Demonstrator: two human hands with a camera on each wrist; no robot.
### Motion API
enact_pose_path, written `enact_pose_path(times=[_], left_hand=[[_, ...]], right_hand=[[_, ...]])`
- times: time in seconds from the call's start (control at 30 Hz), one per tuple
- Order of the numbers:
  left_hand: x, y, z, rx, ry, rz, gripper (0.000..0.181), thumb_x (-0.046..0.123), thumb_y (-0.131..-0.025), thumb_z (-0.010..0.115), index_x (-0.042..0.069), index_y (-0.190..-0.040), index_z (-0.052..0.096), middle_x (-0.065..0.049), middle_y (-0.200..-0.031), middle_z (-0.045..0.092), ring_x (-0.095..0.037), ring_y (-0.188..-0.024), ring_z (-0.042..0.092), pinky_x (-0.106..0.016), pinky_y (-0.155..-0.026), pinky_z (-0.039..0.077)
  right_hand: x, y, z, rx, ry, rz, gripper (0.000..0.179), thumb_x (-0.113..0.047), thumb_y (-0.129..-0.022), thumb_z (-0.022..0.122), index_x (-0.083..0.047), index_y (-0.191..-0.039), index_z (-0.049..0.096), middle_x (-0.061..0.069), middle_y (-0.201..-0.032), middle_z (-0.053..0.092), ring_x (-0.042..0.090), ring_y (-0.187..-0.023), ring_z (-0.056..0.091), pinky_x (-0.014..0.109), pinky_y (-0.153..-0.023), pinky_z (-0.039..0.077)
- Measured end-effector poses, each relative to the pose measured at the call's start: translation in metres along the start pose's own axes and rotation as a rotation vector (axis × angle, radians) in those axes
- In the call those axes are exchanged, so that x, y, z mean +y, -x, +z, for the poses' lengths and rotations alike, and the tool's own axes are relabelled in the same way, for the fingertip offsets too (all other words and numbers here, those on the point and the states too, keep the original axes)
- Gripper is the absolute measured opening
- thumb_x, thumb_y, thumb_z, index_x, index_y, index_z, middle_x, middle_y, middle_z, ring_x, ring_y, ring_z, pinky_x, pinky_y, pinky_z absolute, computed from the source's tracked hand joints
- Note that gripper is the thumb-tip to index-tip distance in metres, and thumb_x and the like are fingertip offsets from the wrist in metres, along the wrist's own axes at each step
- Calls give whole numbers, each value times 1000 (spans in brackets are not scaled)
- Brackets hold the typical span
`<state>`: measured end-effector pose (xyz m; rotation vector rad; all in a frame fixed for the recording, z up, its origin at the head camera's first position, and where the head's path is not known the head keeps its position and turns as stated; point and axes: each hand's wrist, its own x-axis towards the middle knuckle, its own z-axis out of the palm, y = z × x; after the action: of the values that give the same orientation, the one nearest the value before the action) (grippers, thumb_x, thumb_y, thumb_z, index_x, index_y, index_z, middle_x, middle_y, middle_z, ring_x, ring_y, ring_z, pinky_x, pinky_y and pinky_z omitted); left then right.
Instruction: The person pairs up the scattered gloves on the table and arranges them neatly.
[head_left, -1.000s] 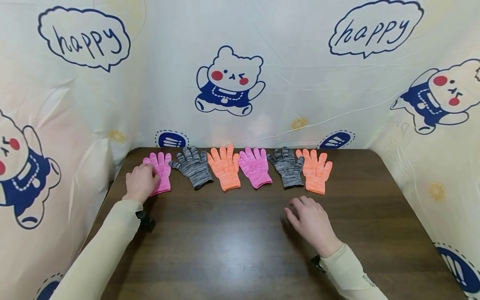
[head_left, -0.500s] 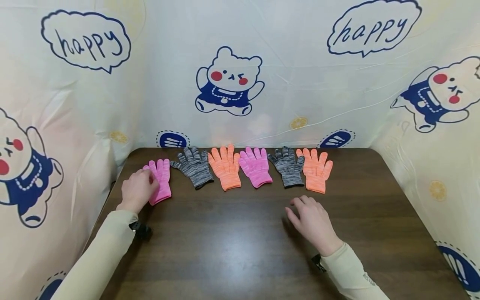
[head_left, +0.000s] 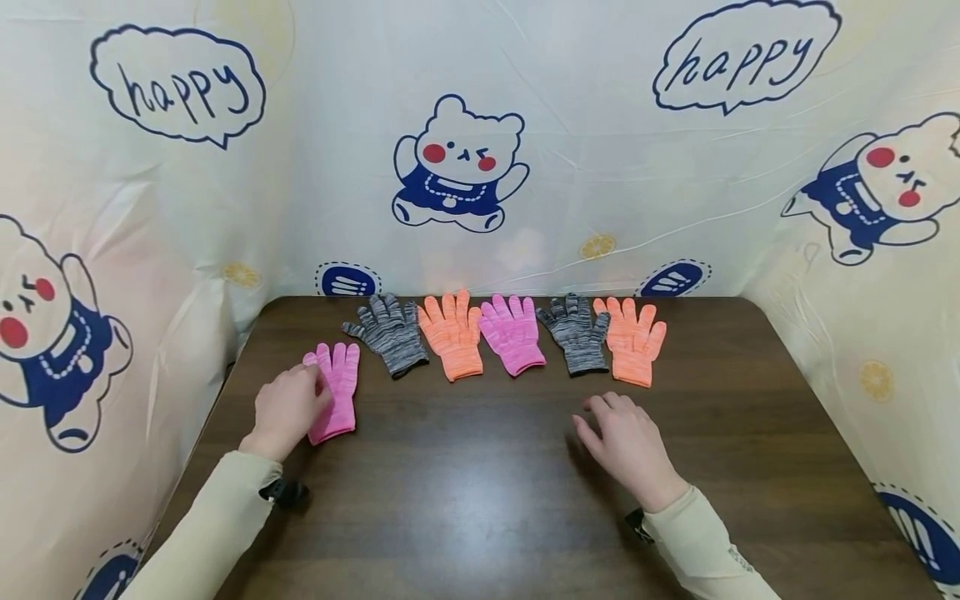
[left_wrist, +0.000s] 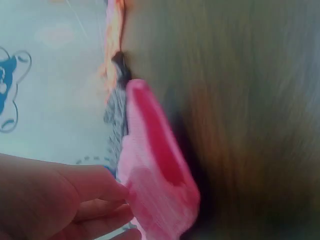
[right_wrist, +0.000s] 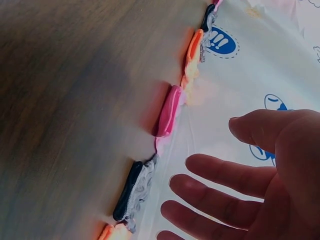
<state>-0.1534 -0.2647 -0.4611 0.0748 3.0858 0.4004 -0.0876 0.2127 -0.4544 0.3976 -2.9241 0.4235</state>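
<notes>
My left hand (head_left: 288, 410) pinches a pink knit glove (head_left: 341, 392) by its left side, in front of the row's left end. In the left wrist view the thumb and fingers grip the edge of the pink glove (left_wrist: 155, 185), and its cuff gapes. My right hand (head_left: 626, 446) hovers over the table with relaxed fingers, holding nothing. Nearest to it are a grey-black glove (head_left: 576, 337) and an orange glove (head_left: 632, 346). In the right wrist view my right hand (right_wrist: 250, 175) shows spread fingers, apart from the gloves.
Along the back edge of the brown table (head_left: 480, 483) lie another grey glove (head_left: 390, 337), an orange glove (head_left: 452, 337) and a pink glove (head_left: 513, 333). A printed curtain (head_left: 585, 167) hangs behind the table and at its sides.
My left hand has drawn the left pink glove out of the row, toward the front and slightly right. The right hand and the other gloves have stayed in place.
</notes>
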Motion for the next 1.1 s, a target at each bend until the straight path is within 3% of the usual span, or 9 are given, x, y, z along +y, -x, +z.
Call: enact_pose_path(times=[0.37, 0.77, 1.1], left_hand=[[27, 26, 5, -22, 27, 64, 11, 11, -87, 74, 5, -82, 65, -5, -71, 55, -20, -60, 50, -37, -52, 45], [43, 39, 12, -76, 12, 90, 15, 13, -87, 76, 9, -80, 63, -3, -69, 52, -19, -60, 48, -38, -54, 44], [60, 50, 14, -47, -33, 165, 19, 12, -87, 75, 11, -76, 60, -1, -66, 50, -19, -59, 49, -44, -58, 44]], right_hand=[[-1, 2, 1, 4, -4, -6, 24, -24, -90, 81, -3, -101, 75, 12, -95, 70, 29, -84, 64, 49, -76, 60], [0, 1, 2, -10, 13, 5, 25, -27, -92, 79, -4, -101, 76, 10, -93, 70, 27, -81, 62, 47, -72, 59], [-3, 2, 0, 2, 13, -10, 21, -25, -93, 79, -5, -98, 75, 10, -90, 68, 27, -80, 62, 46, -70, 58]])
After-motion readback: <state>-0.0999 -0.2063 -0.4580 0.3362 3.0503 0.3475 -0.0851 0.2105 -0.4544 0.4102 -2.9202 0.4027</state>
